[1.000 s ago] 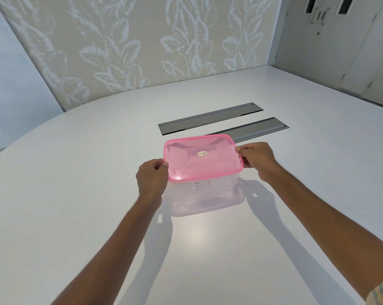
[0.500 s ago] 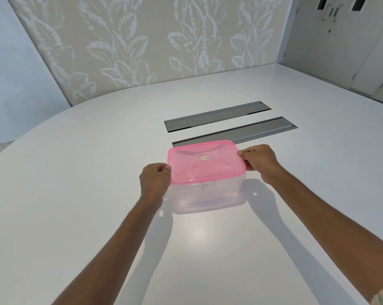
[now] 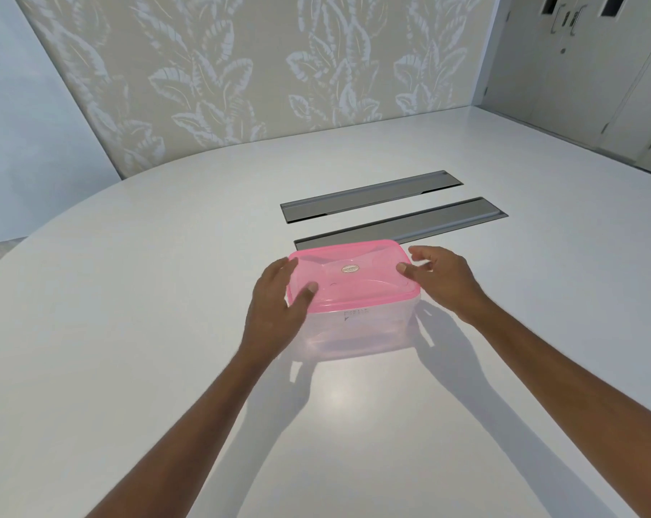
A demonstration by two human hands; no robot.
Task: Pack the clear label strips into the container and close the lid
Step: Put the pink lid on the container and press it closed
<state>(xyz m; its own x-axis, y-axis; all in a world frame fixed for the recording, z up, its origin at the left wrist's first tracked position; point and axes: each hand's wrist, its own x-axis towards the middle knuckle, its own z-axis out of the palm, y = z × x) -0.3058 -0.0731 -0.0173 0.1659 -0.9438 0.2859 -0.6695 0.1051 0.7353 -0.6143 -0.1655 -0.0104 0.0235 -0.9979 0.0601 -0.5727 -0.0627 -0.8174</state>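
Pink lid point(image 3: 348, 272) on container point(image 3: 357, 330); left hand point(image 3: 279, 297), right hand point(image 3: 441, 274) flank it (fingers loose)

An office meeting room: a large white conference table point(image 3: 137, 330) with a rounded end and two long grey cable hatches point(image 3: 370, 196) set flush in its top (both shut), a wall panel with a pale leaf print point(image 3: 241, 76), and plain double doors point(image 3: 585, 61)

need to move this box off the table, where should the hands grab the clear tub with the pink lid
Probably grip the clear plastic tub by its two short end walls just under the pink plastic lid, one hand from each side: the overhanging lid rim gives a ledge, and the walls taper downward.
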